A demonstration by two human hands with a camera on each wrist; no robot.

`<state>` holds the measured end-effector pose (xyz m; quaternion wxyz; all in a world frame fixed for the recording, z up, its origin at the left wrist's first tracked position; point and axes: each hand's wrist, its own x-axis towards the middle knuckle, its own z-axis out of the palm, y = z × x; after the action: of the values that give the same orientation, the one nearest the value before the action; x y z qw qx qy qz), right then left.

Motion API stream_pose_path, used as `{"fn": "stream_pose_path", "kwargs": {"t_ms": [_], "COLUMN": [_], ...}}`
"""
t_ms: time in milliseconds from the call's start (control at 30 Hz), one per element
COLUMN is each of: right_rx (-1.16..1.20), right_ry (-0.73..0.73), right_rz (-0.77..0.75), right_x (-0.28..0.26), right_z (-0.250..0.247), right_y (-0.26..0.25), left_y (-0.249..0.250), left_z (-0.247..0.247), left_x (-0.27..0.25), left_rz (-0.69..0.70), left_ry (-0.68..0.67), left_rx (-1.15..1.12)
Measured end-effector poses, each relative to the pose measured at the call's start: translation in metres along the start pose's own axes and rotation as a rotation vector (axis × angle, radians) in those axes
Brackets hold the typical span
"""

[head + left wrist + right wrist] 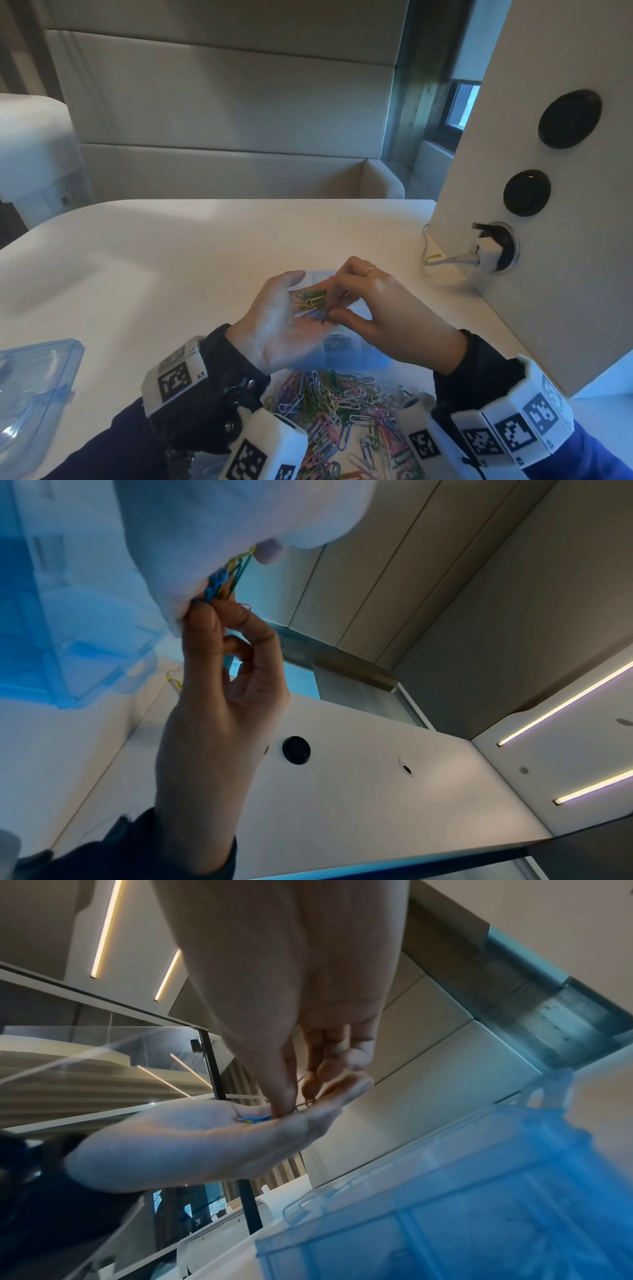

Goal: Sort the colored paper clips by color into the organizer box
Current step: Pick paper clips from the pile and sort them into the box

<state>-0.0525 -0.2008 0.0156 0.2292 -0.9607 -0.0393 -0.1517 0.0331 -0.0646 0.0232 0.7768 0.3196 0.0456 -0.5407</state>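
My left hand (281, 318) is held palm up above the translucent blue organizer box (342, 356), with a few paper clips (310, 301) in green, yellow, blue and white lying in the palm. My right hand (376, 308) reaches into that palm from the right, and its thumb and forefinger pinch one of the clips. The right wrist view shows the right hand's fingertips (284, 1104) down on the left hand's palm (205, 1137) beside blue clips (255, 1119). A large pile of mixed clips (342, 404) lies on the table in front of the box. Most of the box is hidden by my hands.
The box's blue lid (30, 387) lies at the table's left edge. A white wall panel (548, 205) with round sockets rises at the right, with a charger plug (489, 250) and cable in the lowest one. A bench back stands beyond the table.
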Motion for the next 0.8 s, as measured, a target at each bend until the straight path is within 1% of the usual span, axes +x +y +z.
{"fn": "stream_pose_path", "kwargs": {"t_ms": [67,167,300,467,567,733,800], "right_rx": [-0.012,0.024,0.039,-0.022,-0.076,-0.109,-0.116], "right_ry": [-0.036,-0.003,0.019,0.017,0.000,-0.076,-0.063], "right_rz": [-0.019,-0.068,-0.118,-0.153,-0.155,-0.136,-0.156], "right_x": [-0.0006,-0.0003,0.0006,0.0008,0.0011,-0.0007,-0.0009], "right_z": [0.0005,-0.0022,-0.0028,0.0014,0.0053,0.0018,0.0005], "right_y": [-0.0003,-0.0029,-0.0063,-0.0041,-0.0031,0.0011,0.0012], "left_y": [-0.0020,-0.0030,-0.0032,-0.0059,-0.0059,-0.0093,-0.0105], "left_z": [-0.0011,-0.0007,0.0019,0.0008,-0.0035,-0.0024,-0.0021], "left_x": [0.0014,0.0019,-0.0005,0.0008,0.0052,0.0023,0.0015], "left_rz": [-0.005,-0.010,-0.032,-0.036,-0.032,-0.093,-0.099], "left_ry": [0.017,0.048,0.005,-0.018,0.026,-0.050,-0.082], "left_rx": [0.006,-0.002,-0.036,-0.025,-0.048,-0.047,-0.068]}}
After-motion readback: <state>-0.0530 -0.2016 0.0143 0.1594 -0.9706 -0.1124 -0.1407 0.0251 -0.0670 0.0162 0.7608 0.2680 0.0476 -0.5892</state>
